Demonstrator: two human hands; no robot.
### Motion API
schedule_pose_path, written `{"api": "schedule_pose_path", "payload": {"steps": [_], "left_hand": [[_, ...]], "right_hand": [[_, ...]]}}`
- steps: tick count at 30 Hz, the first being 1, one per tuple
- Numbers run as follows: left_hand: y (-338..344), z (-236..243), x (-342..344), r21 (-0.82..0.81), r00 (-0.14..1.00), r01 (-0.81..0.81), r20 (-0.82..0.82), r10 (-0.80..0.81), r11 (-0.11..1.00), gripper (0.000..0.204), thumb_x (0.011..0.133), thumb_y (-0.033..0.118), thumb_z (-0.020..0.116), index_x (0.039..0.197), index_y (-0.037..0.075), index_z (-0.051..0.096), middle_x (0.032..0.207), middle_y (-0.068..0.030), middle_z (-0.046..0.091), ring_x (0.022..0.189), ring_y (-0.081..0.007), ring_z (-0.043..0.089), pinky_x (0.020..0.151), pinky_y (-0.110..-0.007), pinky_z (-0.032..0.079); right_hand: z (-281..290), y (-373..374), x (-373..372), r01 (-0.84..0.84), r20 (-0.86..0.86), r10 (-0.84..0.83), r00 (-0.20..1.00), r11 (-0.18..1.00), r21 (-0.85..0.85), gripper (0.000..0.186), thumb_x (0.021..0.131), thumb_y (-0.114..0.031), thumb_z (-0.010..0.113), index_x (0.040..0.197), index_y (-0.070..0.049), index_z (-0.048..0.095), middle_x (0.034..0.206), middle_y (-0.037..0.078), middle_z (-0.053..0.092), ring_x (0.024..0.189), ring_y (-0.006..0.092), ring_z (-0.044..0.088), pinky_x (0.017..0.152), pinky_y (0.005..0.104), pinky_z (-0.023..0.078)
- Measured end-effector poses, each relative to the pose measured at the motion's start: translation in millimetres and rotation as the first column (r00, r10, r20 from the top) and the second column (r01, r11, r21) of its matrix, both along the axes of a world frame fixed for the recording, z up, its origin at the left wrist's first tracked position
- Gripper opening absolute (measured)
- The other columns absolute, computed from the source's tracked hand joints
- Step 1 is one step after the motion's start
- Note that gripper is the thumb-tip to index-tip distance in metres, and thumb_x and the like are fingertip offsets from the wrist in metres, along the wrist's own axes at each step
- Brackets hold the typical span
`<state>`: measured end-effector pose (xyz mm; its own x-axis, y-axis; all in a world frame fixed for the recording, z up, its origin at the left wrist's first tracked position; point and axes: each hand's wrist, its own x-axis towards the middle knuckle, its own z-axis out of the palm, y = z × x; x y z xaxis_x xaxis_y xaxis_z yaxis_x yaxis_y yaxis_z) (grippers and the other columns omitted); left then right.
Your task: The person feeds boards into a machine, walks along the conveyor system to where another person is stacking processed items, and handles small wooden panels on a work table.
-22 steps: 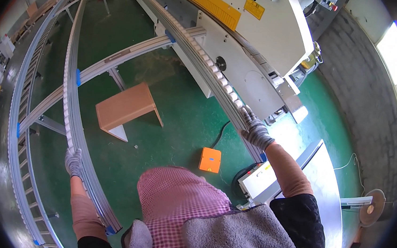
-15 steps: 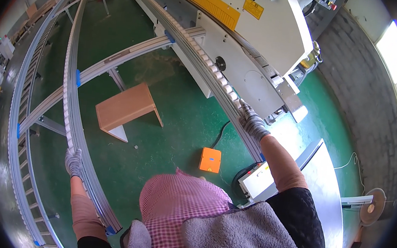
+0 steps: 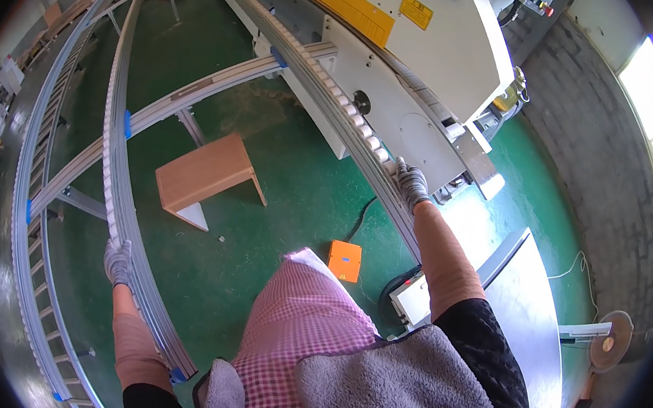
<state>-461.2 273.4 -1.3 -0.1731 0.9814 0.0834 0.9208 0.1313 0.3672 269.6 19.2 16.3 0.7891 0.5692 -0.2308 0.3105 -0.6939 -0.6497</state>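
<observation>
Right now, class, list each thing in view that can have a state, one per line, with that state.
Left hand: gloved, resting on the left roller rail.
Right hand: gloved, resting on the right roller rail.
Wooden stool: upright on the green floor.
Orange box: lying flat on the floor.
Standing fan: motion cannot be told.

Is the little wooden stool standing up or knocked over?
Standing up: the wooden stool has its flat top facing upward, legs on the green floor.

A yellow rectangular label (image 3: 414, 11) is sitting on the white machine's housing (image 3: 464, 53), beside a long yellow strip (image 3: 344, 0) running along its lower edge.
</observation>
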Motion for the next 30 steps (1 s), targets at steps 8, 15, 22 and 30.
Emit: {"api": "schedule_pose_path", "payload": {"steps": [8,15,22,30], "left_hand": [[-4,9,14,-0.008,0.998,-0.001,0.056,0.001,1.000,0.074,0.083,0.041,0.071,0.136,-0.004,0.047,0.125,-0.0258,0.060,0.115,-0.0371,0.059,0.096,-0.039,0.046],[2,2,11,-0.018,1.000,-0.010,-0.025,0.009,1.000,0.076,0.084,0.044,0.068,0.137,-0.005,0.046,0.130,-0.0263,0.057,0.120,-0.0371,0.056,0.100,-0.039,0.044],[0,7,10,-0.042,1.000,-0.011,0.012,0.012,0.999,0.075,0.084,0.043,0.069,0.137,-0.005,0.046,0.130,-0.0258,0.058,0.120,-0.0362,0.057,0.100,-0.038,0.044],[-3,9,12,-0.032,0.999,-0.031,0.041,0.032,0.999,0.074,0.083,0.042,0.070,0.137,-0.004,0.047,0.127,-0.0256,0.059,0.117,-0.0361,0.058,0.098,-0.039,0.045]], "right_hand": [[-19,-8,8,-0.131,0.049,0.125,0.991,0.983,0.126,0.051,0.097,-0.051,0.047,0.099,-0.007,0.072,0.084,0.017,0.070,0.080,0.0308,0.065,0.081,0.0399,0.048],[-50,-5,32,0.005,-0.069,0.010,0.998,0.979,0.203,0.051,0.097,-0.051,0.048,0.098,-0.006,0.072,0.083,0.017,0.069,0.082,0.0306,0.066,0.082,0.0396,0.048],[-38,-5,20,-0.119,0.050,0.112,0.992,0.983,0.143,0.052,0.097,-0.052,0.047,0.096,-0.006,0.072,0.083,0.018,0.069,0.082,0.0309,0.066,0.080,0.0403,0.048],[-25,-6,10,-0.140,0.091,0.129,0.987,0.982,0.128,0.046,0.096,-0.048,0.052,0.099,-0.008,0.073,0.081,0.016,0.069,0.077,0.0279,0.065,0.078,0.0386,0.049]]}}
